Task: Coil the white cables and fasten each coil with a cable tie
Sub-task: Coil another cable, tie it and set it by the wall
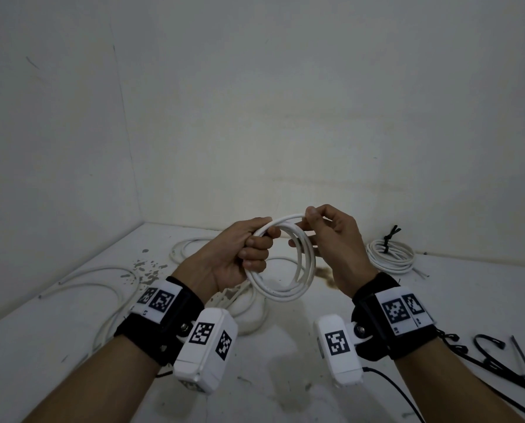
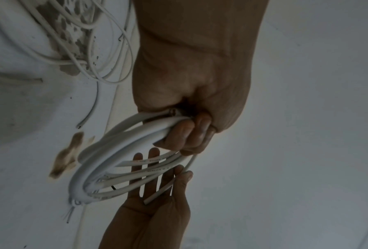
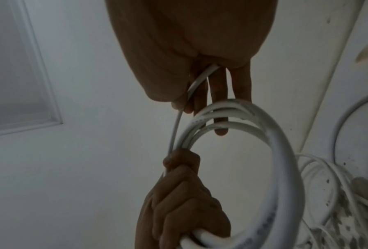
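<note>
A white cable coil [image 1: 285, 290] of several loops hangs in the air above the table, and my left hand [image 1: 252, 248] grips its upper left part in a fist. My right hand [image 1: 314, 222] pinches the last strand of the coil between thumb and forefinger at the top right, its other fingers extended behind the loops. In the left wrist view the coil [image 2: 106, 161] fans out below the left hand [image 2: 191, 133], with a cut cable end lying across the right hand [image 2: 157, 198]. The right wrist view shows the pinched strand [image 3: 196, 82] running down to the left hand [image 3: 178, 188].
A finished white coil [image 1: 391, 254] fastened with a black tie lies at the back right. Loose white cables [image 1: 108, 285] sprawl over the left of the table. Black cable ties [image 1: 496, 358] lie at the right front. A brown stain [image 1: 325, 273] marks the tabletop.
</note>
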Tool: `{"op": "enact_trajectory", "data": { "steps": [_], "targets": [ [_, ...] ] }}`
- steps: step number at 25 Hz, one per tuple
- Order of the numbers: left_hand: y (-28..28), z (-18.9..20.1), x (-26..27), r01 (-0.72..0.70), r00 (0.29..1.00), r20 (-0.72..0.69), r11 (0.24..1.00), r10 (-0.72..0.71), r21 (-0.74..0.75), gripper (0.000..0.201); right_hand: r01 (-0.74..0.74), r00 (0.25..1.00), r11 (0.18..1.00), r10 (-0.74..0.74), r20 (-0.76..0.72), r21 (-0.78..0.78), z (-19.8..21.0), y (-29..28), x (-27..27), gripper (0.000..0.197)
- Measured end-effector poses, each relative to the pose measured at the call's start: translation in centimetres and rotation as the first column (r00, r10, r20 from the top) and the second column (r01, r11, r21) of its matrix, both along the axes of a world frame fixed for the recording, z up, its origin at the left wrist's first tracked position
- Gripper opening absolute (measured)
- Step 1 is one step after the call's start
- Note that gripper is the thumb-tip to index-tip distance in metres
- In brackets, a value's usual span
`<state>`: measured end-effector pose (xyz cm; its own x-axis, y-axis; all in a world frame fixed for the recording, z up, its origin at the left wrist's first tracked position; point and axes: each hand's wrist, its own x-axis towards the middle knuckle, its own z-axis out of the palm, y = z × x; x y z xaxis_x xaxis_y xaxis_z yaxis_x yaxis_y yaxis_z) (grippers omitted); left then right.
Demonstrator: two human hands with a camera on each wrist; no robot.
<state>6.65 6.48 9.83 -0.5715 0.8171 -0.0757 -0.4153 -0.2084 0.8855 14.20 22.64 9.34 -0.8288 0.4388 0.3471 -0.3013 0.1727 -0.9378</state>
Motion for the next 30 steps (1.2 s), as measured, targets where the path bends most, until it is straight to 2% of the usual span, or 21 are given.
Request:
{"op": "enact_trajectory", "data": {
  "steps": [8,25,30],
  "targets": [
    [0.14,0.19,0.03,-0.032,0.994,-0.107,0.997,0.023,-0.076,0.036,0.073,0.997,0.996,-0.074,-0.013,-0.059,0.42,-0.04,-0.14,0.03],
    [0.51,0.31,0.38,0.01,0.993,-0.116,0.989,-0.027,-0.147,0.035,0.16,0.984,0.98,-0.168,-0.063,-0.12,0.37,0.13,-0.2,0.029],
    [0.48,0.05,0.25,-0.008,0.994,-0.109,0.99,-0.008,-0.144,0.039,0.115,0.991,0.988,-0.121,-0.057,-0.104,-0.19,0.47,0.02,0.029]
  ]
}}
